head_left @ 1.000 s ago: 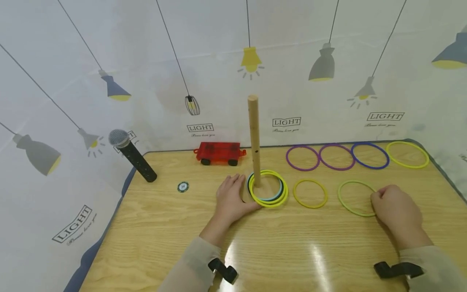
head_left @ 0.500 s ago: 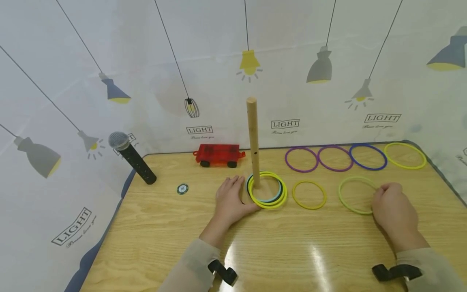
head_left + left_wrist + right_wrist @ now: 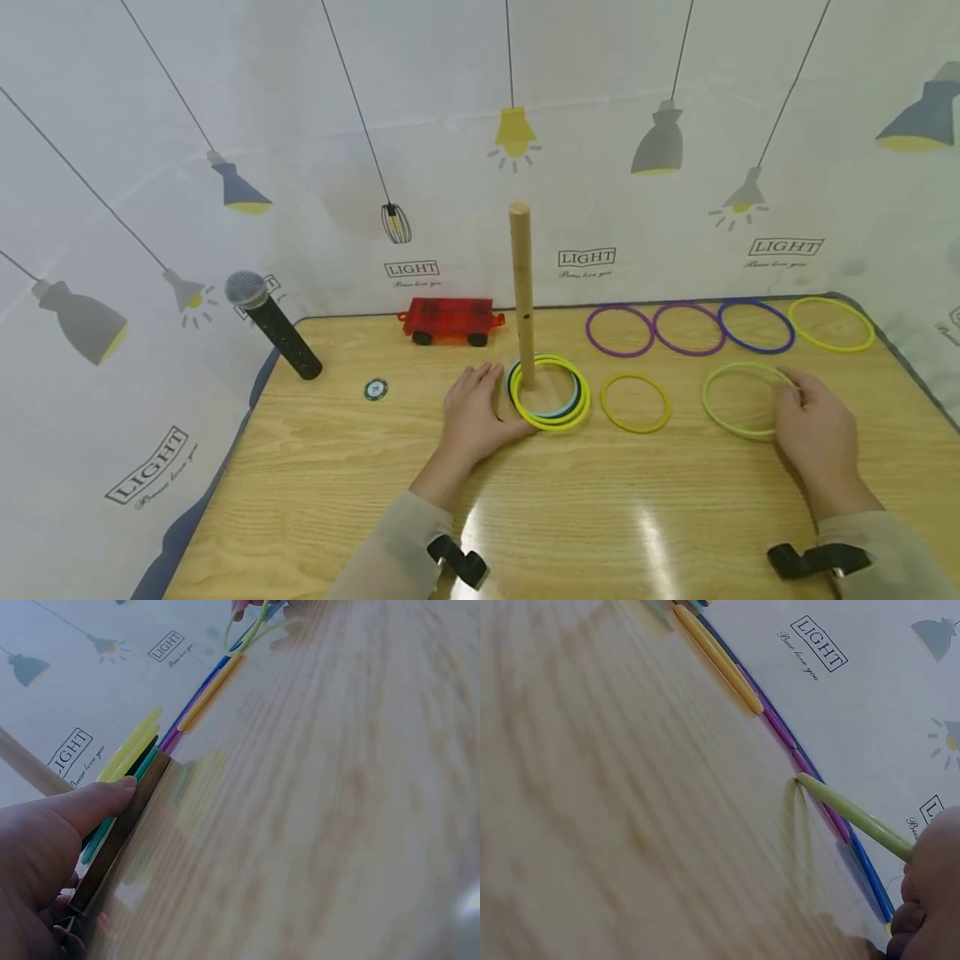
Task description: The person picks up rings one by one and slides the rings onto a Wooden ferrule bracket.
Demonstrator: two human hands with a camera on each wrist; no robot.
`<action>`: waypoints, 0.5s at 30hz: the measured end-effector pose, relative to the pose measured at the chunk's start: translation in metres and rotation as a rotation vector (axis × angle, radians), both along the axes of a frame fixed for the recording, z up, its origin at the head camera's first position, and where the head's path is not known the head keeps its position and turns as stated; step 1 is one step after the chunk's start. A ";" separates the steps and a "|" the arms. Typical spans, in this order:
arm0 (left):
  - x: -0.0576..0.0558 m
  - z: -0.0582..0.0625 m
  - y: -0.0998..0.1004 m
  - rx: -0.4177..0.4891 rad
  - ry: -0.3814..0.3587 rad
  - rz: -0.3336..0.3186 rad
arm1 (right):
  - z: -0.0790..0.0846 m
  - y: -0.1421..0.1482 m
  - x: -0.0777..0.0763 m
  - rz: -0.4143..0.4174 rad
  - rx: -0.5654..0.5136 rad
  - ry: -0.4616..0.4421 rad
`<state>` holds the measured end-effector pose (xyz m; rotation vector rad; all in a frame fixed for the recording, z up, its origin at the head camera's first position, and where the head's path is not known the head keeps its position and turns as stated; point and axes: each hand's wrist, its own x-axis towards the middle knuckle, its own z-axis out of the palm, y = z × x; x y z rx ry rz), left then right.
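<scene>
My left hand (image 3: pixel 480 417) steadies a peg stand, whose wooden post (image 3: pixel 522 292) stands upright. In the left wrist view, its thumb and fingers hold the brown base (image 3: pixel 124 832) at one side. Round the post lie stacked rings: yellow ones (image 3: pixel 583 408) on top, dark and light blue ones below. On the right, my right hand (image 3: pixel 817 437) pinches a light green ring (image 3: pixel 706 400) by its right side. That ring tilts, its held side raised and its far edge low over the table, as the right wrist view shows.
A smaller yellow ring (image 3: pixel 635 430) lies between stand and right hand. Behind are two purple rings (image 3: pixel 620 354), a blue ring (image 3: pixel 757 349) and a yellow ring (image 3: pixel 832 347). Leftward are a red toy wagon (image 3: pixel 450 318), a microphone (image 3: pixel 281 333) and a round chip (image 3: pixel 376 389).
My right hand has shifted its hold on the light green ring, its fingers now reaching farther over the rim. The ring's held side has risen off the table. The left hand stays put.
</scene>
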<state>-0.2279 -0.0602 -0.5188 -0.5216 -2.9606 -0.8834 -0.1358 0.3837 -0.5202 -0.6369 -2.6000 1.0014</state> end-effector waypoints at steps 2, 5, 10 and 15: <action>0.000 0.001 0.000 0.000 0.003 -0.003 | 0.001 -0.002 0.000 -0.016 -0.057 0.012; 0.001 0.001 0.000 0.000 0.007 -0.005 | 0.004 -0.004 0.000 -0.040 -0.127 0.007; 0.001 0.002 0.000 -0.001 0.002 0.000 | 0.007 -0.004 -0.003 -0.102 -0.235 -0.030; 0.002 0.003 0.000 -0.008 -0.003 0.001 | 0.010 -0.006 -0.006 -0.207 -0.382 -0.025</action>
